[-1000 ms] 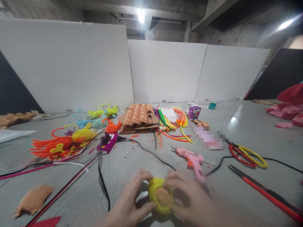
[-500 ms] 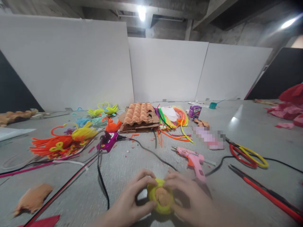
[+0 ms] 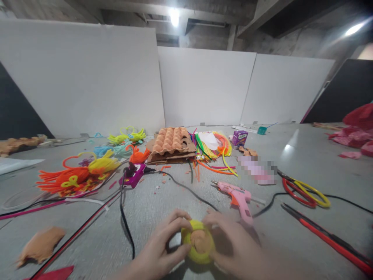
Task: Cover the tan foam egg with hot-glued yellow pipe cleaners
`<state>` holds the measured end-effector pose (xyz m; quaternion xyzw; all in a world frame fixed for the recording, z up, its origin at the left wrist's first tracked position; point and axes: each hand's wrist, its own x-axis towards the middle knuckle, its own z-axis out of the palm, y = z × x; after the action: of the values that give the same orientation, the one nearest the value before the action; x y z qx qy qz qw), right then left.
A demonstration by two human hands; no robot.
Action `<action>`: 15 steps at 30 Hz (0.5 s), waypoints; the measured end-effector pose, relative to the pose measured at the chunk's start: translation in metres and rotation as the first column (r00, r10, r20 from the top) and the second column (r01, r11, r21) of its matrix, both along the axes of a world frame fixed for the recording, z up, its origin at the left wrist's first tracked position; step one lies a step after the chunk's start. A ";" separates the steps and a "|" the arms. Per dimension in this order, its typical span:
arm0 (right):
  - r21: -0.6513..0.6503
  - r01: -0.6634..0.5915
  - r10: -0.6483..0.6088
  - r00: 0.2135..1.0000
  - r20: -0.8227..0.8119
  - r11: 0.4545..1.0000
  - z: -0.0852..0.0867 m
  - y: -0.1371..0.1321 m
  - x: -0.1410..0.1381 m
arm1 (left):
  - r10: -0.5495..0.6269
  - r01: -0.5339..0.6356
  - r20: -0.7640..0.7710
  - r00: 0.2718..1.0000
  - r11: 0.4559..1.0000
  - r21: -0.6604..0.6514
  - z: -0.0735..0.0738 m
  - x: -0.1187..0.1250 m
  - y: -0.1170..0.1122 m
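Note:
Low in the middle of the view, both my hands grip one small round piece (image 3: 198,242): a tan cardboard cup wrapped in yellow fuzzy pipe cleaner. My left hand (image 3: 159,249) pinches its left side with thumb and curled fingers. My right hand (image 3: 233,247) closes round its right side. Just beyond my right hand a pink glue gun (image 3: 237,197) lies on the grey floor.
A purple glue gun (image 3: 134,174) with a black cord lies left of centre. An egg tray (image 3: 171,142) and loose pipe cleaners (image 3: 215,149) lie further back; orange and yellow pipe-cleaner shapes (image 3: 78,175) at left. Scissors (image 3: 304,191) and a red-handled tool (image 3: 329,239) lie at right.
My hands turned and pressed the yellow-wrapped piece slightly; it sits a little lower in the view. Nothing else on the floor has moved.

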<state>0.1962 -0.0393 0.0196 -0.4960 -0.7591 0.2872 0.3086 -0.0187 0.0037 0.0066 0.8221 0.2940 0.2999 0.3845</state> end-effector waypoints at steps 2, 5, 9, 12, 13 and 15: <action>-0.005 0.036 -0.036 0.999 0.012 0.999 0.002 -0.001 -0.001 | 0.004 -0.004 0.006 1.000 1.000 0.001 -0.001 0.000 0.000; 0.003 0.049 -0.049 0.999 0.024 0.999 0.004 -0.001 -0.001 | 0.005 -0.005 0.013 1.000 1.000 0.002 -0.003 -0.001 0.001; 0.011 0.070 -0.070 0.997 0.010 0.997 0.003 0.000 -0.003 | 0.001 -0.001 0.025 1.000 1.000 0.002 -0.005 -0.001 0.001; -0.003 0.059 -0.059 0.998 0.020 0.998 0.003 0.000 -0.003 | 0.007 -0.007 0.019 1.000 1.000 0.008 -0.004 0.000 0.001; -0.001 0.057 -0.057 0.998 0.024 0.998 0.003 0.000 -0.003 | 0.007 -0.007 0.018 1.000 1.000 0.007 -0.003 0.000 0.001; -0.002 0.048 -0.048 0.998 0.030 0.999 0.001 0.000 -0.003 | 0.011 -0.012 0.028 1.000 1.000 0.014 -0.003 0.000 0.001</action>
<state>0.1935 -0.0394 0.0210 -0.5187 -0.7512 0.2734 0.3032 -0.0190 0.0046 0.0039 0.8187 0.2913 0.3158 0.3810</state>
